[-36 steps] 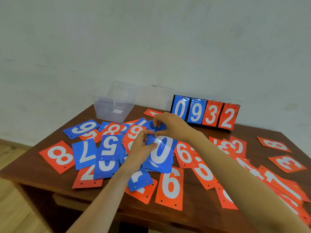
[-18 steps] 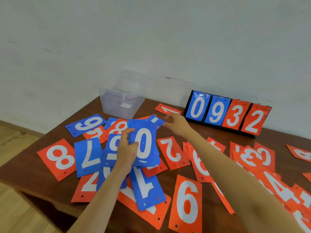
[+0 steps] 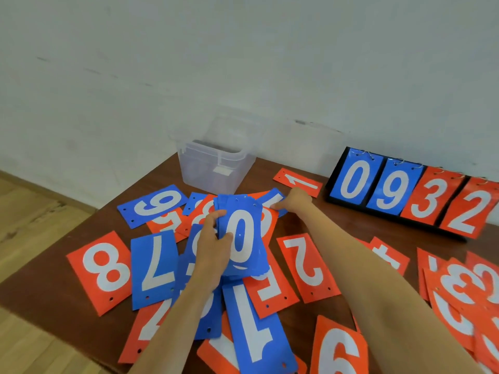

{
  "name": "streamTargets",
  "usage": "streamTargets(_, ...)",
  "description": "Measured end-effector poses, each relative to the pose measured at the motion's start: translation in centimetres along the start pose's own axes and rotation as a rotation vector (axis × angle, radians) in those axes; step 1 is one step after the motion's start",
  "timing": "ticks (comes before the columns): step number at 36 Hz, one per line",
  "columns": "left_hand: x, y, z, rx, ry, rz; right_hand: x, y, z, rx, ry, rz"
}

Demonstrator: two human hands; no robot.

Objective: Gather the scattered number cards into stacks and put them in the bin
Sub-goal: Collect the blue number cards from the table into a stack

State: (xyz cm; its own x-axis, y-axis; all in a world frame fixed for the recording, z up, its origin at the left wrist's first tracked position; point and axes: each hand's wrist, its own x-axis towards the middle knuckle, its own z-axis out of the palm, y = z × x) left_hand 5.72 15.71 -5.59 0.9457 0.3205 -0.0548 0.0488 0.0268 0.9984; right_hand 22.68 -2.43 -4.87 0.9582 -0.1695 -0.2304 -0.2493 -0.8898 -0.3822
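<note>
My left hand [image 3: 212,249] grips a stack of blue cards [image 3: 241,238] with a white 0 on top, held upright over the table's middle. My right hand [image 3: 295,202] reaches past the stack and pinches the edge of a blue card [image 3: 275,199] lying near the bin. A clear plastic bin [image 3: 216,163] stands at the back of the table, against the wall. Red and blue number cards lie scattered around: a red 8 [image 3: 104,271], a blue 7 [image 3: 155,268], a blue 9 [image 3: 152,205], a blue 1 [image 3: 255,330], a red 2 [image 3: 307,265].
A black flip scoreboard [image 3: 413,193] showing 0932 stands at the back right. A heap of red cards [image 3: 464,292] covers the right side. The brown table [image 3: 43,290] ends at the left and front edges, with wooden floor [image 3: 29,211] beyond.
My left hand lifted the blue stack off the table and tilted it upright. My right hand let go of the stack and moved back right to the blue card near the bin.
</note>
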Motion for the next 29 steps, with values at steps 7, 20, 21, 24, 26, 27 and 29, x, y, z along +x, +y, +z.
streamTargets(7,-1.2,0.7,0.2,-0.002,-0.004,0.003,-2.4,3.2,-1.4,0.270,0.212,-0.015)
streamTargets(20,-7.0,3.7,2.4,-0.079,-0.148,-0.004,-16.5,9.2,-9.5,0.720,0.630,-0.299)
streamTargets(21,-7.5,3.8,2.7,-0.081,-0.170,-0.007,-17.7,9.5,-9.9,0.721,0.647,-0.319)
streamTargets(24,-9.1,4.5,3.6,-0.126,-0.220,-0.041,-21.7,10.4,-10.6,0.754,0.665,-0.434)
streamTargets(26,-10.1,4.9,4.4,-0.153,-0.234,-0.058,-24.5,10.8,-10.5,0.797,0.635,-0.531)
streamTargets(27,-10.6,5.1,4.7,-0.161,-0.240,-0.058,-25.8,11.0,-10.3,0.813,0.615,-0.581)
streamTargets(29,-11.7,5.4,5.4,-0.171,-0.255,-0.061,-27.9,11.5,-9.6,0.797,0.568,-0.660)
